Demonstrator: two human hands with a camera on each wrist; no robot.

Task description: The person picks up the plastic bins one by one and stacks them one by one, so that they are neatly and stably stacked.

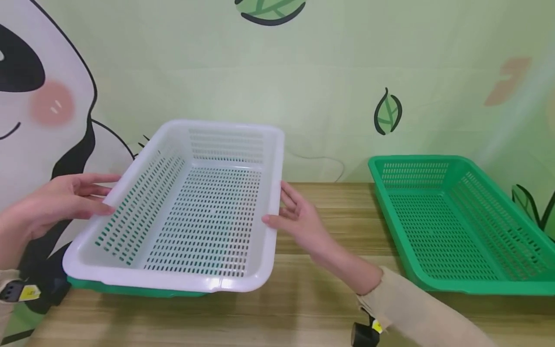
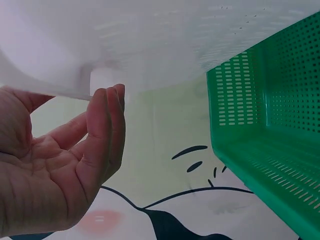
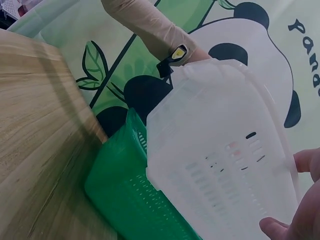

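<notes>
A white perforated plastic basket [image 1: 212, 212] is held between both hands, raised above a green basket [image 1: 138, 288] at the left of the table. My left hand [image 1: 71, 200] grips its left rim, thumb on the inner side and fingers under the edge, as the left wrist view also shows. On the right rim, my right hand [image 1: 299, 217] pinches with the thumb inside and the fingers outside. The white basket hides most of the green one; in the right wrist view that green basket [image 3: 130, 185] stands below it on the table.
A second green basket [image 1: 442, 231] sits on the right of the wooden table [image 1: 312, 303]. Behind stands a pale green backdrop [image 1: 329, 86] printed with a panda and leaves. A thin cable [image 1: 325, 158] hangs against it.
</notes>
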